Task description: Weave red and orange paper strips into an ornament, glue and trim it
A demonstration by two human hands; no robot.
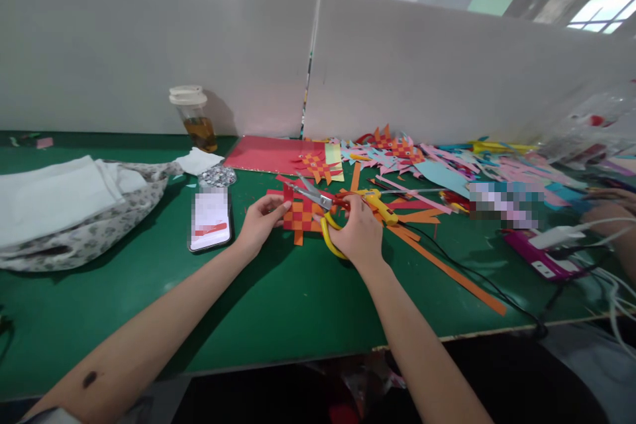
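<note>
A woven paper piece in red and orange checks (301, 217) has loose strip ends around its edges. My left hand (262, 222) pinches it at its left side, near a red strip that stands up. In my right hand (358, 230) is a pair of scissors (314, 193) with yellow and red handles. Their blades are parted and point left, over the upper part of the woven piece. Whether they touch the red strip I cannot tell. Just right of that hand lies a yellow glue gun (381, 207) with a black cord.
Orange strips (457, 277) and a pile of coloured paper scraps (382, 156) lie right. A phone (211, 218), a lidded cup (195, 118) and a patterned cloth (99, 232) are left. A purple power strip (539, 257) sits near another person's arm (609, 228). A white partition (199, 33) stands behind.
</note>
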